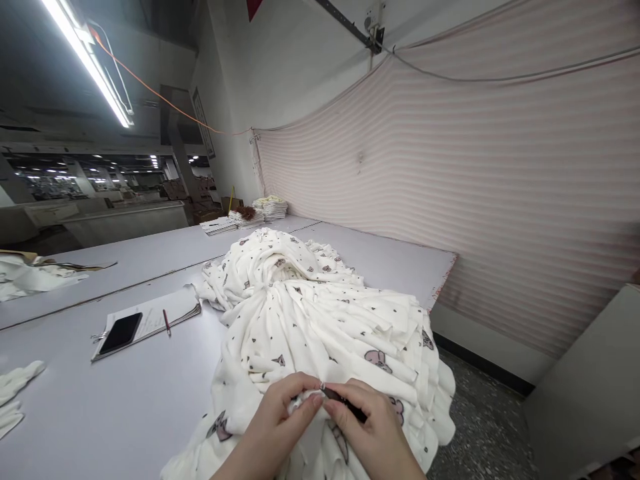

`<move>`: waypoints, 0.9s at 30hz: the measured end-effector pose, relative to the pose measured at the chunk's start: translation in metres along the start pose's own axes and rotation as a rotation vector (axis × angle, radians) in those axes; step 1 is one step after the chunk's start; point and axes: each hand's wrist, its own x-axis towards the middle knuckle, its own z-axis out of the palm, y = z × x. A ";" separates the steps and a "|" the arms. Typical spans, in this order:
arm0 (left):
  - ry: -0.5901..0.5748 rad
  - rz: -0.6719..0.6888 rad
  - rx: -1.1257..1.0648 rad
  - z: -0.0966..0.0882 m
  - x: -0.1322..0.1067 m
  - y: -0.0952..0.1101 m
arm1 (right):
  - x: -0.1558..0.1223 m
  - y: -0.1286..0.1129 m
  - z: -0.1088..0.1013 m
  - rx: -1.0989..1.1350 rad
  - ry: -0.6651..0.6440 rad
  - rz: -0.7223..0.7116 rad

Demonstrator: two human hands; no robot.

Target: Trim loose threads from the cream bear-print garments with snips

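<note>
A large heap of white fabric (320,320), printed with pinkish-grey animal figures and small dark marks, lies gathered in folds before me. My left hand (280,417) is closed, pinching a bit of this fabric between thumb and fingers. Close against it, my right hand (367,423) grips a small, slim dark tool (345,402). The tool's tip meets the pinched fabric at my left fingertips. Its exact kind is hard to make out, as my fingers cover part of it.
Left of the heap, a clipboard with papers (155,310) carries a black phone (121,333) and a pen (167,323). Folded stacks (270,208) stand at the table's back. White cloth pieces (17,393) lie at left. The table's right edge (445,277) drops to the floor.
</note>
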 end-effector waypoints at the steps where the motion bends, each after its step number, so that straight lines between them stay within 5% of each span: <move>1: -0.007 0.007 0.002 0.000 0.000 0.001 | 0.001 -0.001 0.000 0.015 0.001 -0.001; 12: 0.034 -0.120 0.043 -0.003 -0.002 -0.007 | -0.008 0.013 -0.007 0.083 0.104 0.072; 21: -0.063 -0.015 0.007 -0.002 0.003 0.001 | -0.001 -0.003 -0.007 0.028 0.026 0.054; 24: 0.217 -0.153 -0.146 -0.040 0.002 -0.008 | -0.010 0.007 -0.017 0.117 0.106 0.099; 27: 0.634 -0.237 -0.209 -0.114 -0.011 -0.020 | -0.032 0.025 -0.034 0.085 0.262 0.179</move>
